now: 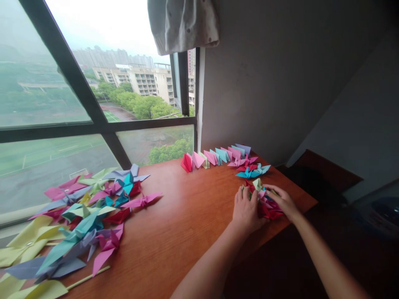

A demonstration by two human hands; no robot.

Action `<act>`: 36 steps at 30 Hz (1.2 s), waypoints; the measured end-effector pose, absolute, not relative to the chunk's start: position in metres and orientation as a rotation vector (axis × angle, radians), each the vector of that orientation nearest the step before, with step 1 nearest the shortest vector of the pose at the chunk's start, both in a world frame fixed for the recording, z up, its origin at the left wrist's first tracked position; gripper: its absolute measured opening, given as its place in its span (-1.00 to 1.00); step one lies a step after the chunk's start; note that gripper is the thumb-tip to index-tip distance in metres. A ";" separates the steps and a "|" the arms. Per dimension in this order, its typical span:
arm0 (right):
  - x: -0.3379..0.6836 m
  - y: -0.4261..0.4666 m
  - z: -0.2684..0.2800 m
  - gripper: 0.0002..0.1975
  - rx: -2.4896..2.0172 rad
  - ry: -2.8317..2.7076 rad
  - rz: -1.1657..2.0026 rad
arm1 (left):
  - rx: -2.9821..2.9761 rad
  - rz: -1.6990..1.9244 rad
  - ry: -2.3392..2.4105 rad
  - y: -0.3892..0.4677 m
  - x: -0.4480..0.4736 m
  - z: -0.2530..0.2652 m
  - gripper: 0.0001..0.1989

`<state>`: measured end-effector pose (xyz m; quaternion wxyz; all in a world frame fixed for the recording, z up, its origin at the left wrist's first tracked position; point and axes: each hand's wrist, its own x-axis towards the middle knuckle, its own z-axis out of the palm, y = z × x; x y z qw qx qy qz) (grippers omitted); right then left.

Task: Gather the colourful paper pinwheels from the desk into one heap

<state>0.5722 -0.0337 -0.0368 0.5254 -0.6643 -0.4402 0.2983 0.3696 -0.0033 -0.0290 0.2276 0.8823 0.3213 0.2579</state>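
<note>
Over a small cluster of folded paper cranes point(270, 207) near the table's right edge, both of my hands come together. My left hand point(246, 207) curls its fingers round the cluster's left side. From the right, my right hand point(284, 202) closes its bent fingers against the same pieces. Red, magenta and pale green paper shows between the hands, and a pale green tip point(257, 184) sticks up. Fingertips and much of the paper are hidden. Just beyond lie more cranes, among them a blue crane point(248, 173) and a pink crane point(237, 162).
A row of folded paper pieces point(211, 157) stands along the table's back edge by the wall. On the left lies a large heap of colourful cranes point(90, 203), with yellow paper pinwheels point(29, 245) in front. The wooden table point(174, 224) meets a window point(149, 95).
</note>
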 end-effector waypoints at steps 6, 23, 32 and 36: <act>0.498 -0.037 -0.041 -0.49 -1.356 -0.839 0.791 | 2.313 0.742 0.904 -0.014 0.332 -0.025 0.10; 0.343 -0.014 -0.023 -0.69 -1.159 -0.796 1.000 | 2.103 0.915 1.075 -0.015 0.209 -0.004 -0.03; 0.199 0.038 0.010 -0.66 -0.855 -0.730 1.319 | 2.194 1.027 1.692 -0.011 0.069 0.032 -0.32; 0.181 0.048 0.012 -0.66 -0.862 -0.819 1.330 | 2.284 1.037 2.003 -0.018 0.037 0.054 -0.50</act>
